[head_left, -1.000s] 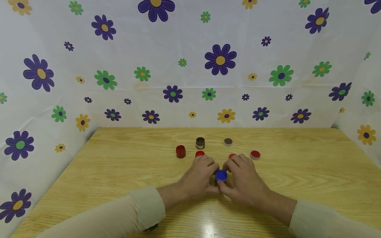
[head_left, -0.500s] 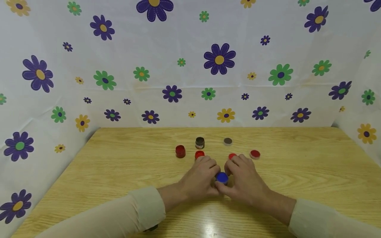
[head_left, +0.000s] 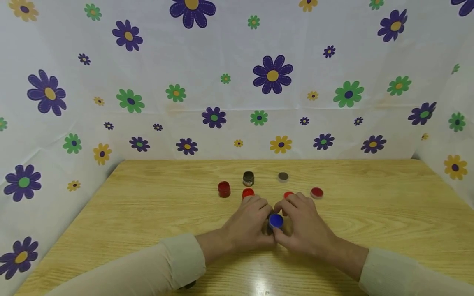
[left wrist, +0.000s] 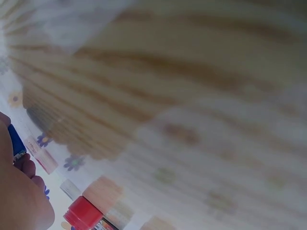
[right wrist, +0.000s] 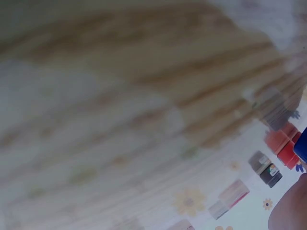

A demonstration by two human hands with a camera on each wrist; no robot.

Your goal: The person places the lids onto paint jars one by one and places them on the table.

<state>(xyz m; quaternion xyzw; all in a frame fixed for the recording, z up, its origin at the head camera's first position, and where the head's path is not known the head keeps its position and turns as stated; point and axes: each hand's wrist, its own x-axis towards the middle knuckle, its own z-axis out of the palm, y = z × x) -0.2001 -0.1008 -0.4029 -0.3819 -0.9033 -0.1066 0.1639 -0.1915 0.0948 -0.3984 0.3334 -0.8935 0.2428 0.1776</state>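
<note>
Both hands meet near the middle of the wooden table [head_left: 148, 205], closed around a small blue-capped jar [head_left: 275, 221] that sits between them. The left hand [head_left: 249, 224] curls its fingers about the jar from the nine o'clock side, while the right hand [head_left: 301, 224] pinches the blue cap from three o'clock, thumb low and fingertips arched over the top. The jar's body is mostly hidden by the fingers; only the cap shows clearly. Beyond the knuckles, toward twelve o'clock, other small pots stand apart from the hands: a dark red jar [head_left: 224, 189] at about eleven o'clock, a dark brown jar [head_left: 248, 178] further back, a grey-brown lid [head_left: 283, 176] at about one o'clock, and a red lid [head_left: 317, 193] at about two o'clock. Two more red pieces [head_left: 247, 192] peek out just past the fingertips, one ahead of each hand. The wrist views are blurred, showing mostly wood grain. Cream sleeves [head_left: 177, 259] cover both forearms, and flowered sheeting [head_left: 274, 74] walls in the table.
</note>
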